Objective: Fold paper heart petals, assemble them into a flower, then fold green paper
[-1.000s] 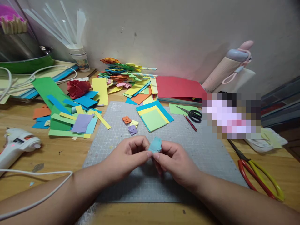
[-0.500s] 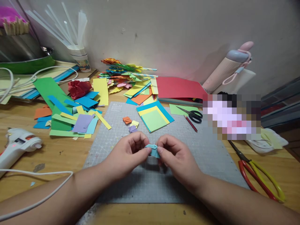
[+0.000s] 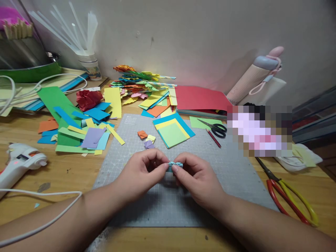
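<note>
A small folded piece of light blue paper is held above the grey cutting mat. My left hand pinches its left side between thumb and fingers. From the right, my right hand is closed on it too, the thumb pressed over its front. Just beyond my hands lie small folded pieces: an orange one, a pale yellow one and a purple one. Behind them rests a stack of square papers, light green on top, with yellow and blue showing beneath.
Black scissors and a dark red pencil lie at the mat's far right. Red-and-yellow-handled scissors are at right. Paper scraps and a glue gun occupy the left. A white cable crosses my left forearm.
The light blue paper has turned in my fingers and now shows a narrower, folded face. My right thumb has shifted left across it. The things on the table stay put.
</note>
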{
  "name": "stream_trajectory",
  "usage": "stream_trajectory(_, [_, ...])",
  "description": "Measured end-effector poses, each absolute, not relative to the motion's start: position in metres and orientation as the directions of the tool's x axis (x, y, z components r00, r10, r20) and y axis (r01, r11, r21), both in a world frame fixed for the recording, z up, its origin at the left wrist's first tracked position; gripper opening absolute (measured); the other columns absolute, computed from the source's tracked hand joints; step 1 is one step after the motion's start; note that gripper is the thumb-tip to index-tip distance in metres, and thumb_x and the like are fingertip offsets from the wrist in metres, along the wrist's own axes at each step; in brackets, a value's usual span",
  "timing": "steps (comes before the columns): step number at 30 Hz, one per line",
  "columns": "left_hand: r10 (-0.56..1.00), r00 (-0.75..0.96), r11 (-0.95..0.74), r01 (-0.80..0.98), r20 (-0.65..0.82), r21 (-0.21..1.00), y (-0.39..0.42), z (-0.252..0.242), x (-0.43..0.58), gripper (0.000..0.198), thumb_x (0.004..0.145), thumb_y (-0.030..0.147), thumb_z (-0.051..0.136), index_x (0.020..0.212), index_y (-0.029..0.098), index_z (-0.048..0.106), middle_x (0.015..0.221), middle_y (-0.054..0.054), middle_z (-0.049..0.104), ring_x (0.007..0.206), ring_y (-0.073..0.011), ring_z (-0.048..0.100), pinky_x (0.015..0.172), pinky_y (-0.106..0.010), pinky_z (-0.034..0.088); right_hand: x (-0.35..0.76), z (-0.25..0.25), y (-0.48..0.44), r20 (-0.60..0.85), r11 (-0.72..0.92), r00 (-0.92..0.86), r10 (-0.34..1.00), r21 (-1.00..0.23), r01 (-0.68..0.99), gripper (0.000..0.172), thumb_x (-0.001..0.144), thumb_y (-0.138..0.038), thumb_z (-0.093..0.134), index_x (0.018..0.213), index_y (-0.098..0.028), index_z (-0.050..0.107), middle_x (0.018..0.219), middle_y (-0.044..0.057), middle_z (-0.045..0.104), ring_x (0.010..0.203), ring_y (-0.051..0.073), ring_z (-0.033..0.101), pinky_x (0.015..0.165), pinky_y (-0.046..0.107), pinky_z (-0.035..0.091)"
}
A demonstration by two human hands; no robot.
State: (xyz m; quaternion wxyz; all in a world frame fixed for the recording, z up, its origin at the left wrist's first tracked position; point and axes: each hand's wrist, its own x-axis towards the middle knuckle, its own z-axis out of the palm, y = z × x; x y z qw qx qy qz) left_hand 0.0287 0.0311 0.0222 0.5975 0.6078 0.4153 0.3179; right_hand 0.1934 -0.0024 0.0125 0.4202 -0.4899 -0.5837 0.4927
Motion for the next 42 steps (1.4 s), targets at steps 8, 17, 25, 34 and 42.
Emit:
stream_trajectory(8, [0.886,0.449,0.054,0.142,-0.112,0.988,0.031,0.022,0.029,0.007,0.074,0.022,0.057,0.073,0.015,0.058,0.068,0.0,0.057,0.065,-0.0123,0.052,0.062,-0.026,0.042,0.192,0.015,-0.002,0.024,0.058,-0.166,0.986,-0.977,0.205,0.012,0.081,-0.024,0.055,0.071,-0.018,0.054,0.057,-0.004,0.047,0.051,0.01,0.043,0.048,0.024,0.035])
stream_trajectory(17, [0.892,0.45,-0.042,0.183,-0.046,0.982,0.025,0.02,0.026,0.004,0.073,0.017,0.055,0.069,0.017,0.054,0.068,0.0,0.057,0.067,-0.0135,0.053,0.064,-0.027,0.043,0.191,0.016,-0.008,0.16,0.228,-0.211,0.964,-0.91,0.348,0.012,0.081,-0.019,0.054,0.069,-0.018,0.053,0.06,-0.003,0.048,0.053,0.01,0.043,0.05,0.023,0.035])
stream_trajectory(25, [0.89,0.456,-0.112,0.225,-0.003,0.968,0.018,0.018,0.029,0.01,0.071,0.013,0.054,0.063,0.018,0.05,0.065,0.0,0.056,0.063,-0.0132,0.052,0.061,-0.027,0.042,0.191,0.016,-0.018,0.273,0.406,-0.322,0.907,-0.772,0.489,0.016,0.083,-0.014,0.05,0.068,-0.018,0.053,0.06,-0.002,0.045,0.056,0.011,0.041,0.053,0.027,0.031])
stream_trajectory(34, [0.865,0.488,0.13,0.007,-0.117,0.991,0.033,0.02,0.025,0.009,0.077,0.025,0.058,0.074,0.016,0.059,0.067,0.001,0.055,0.065,-0.0122,0.051,0.064,-0.026,0.041,0.193,0.014,-0.002,-0.121,-0.118,-0.167,0.978,-0.993,0.028,0.017,0.084,-0.033,0.056,0.075,-0.019,0.052,0.056,-0.005,0.049,0.047,0.009,0.045,0.046,0.022,0.035])
stream_trajectory(42, [0.759,0.599,0.474,-0.236,-0.257,0.848,0.037,0.011,0.025,0.018,0.075,0.031,0.069,0.082,0.016,0.063,0.07,0.0,0.059,0.061,-0.0101,0.052,0.06,-0.023,0.039,0.195,0.009,0.004,-0.262,-0.301,-0.196,0.945,-0.931,-0.205,0.024,0.08,-0.037,0.064,0.074,-0.018,0.05,0.053,-0.006,0.053,0.042,0.006,0.046,0.042,0.018,0.031])
